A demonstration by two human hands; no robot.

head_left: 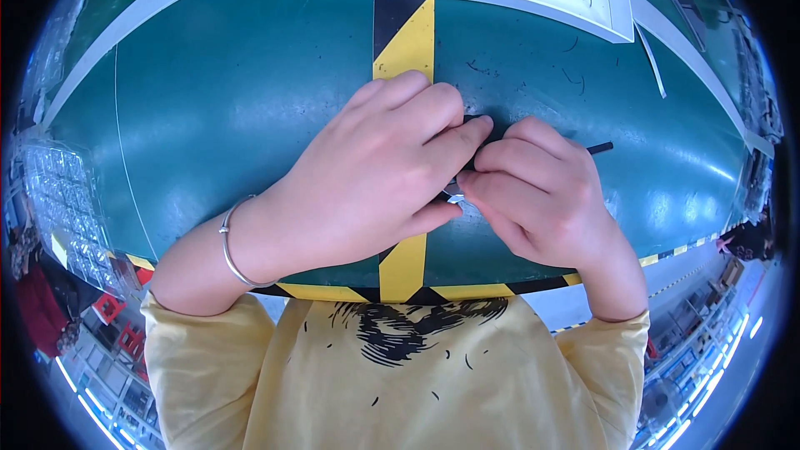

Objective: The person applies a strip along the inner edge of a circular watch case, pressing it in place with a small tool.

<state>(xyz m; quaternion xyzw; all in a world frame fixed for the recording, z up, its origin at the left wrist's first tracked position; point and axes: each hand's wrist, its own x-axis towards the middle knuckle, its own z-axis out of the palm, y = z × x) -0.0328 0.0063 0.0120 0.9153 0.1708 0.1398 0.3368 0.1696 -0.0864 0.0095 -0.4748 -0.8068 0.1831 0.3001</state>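
Over the striped tape at the middle of the table, my left hand (383, 158) and my right hand (542, 187) come together, fingertips almost meeting. Between them is a small dark part (475, 119), mostly covered by the fingers, so its kind cannot be told. My left thumb and index finger close on it. A small shiny silvery piece (455, 196) shows just under the right fingertips, which are pinched together. A thin black stick (600, 147) juts out beyond the right knuckles; whether my right hand holds it or it lies behind is hidden.
The green table mat (225, 100) carries yellow-and-black tape (404, 42). At the far right stands a white tray (525, 7) with thin dark wires and small yellow tags. Dark scraps (575, 79) lie near it. Clear plastic blister trays (71, 192) are stacked at the left edge.
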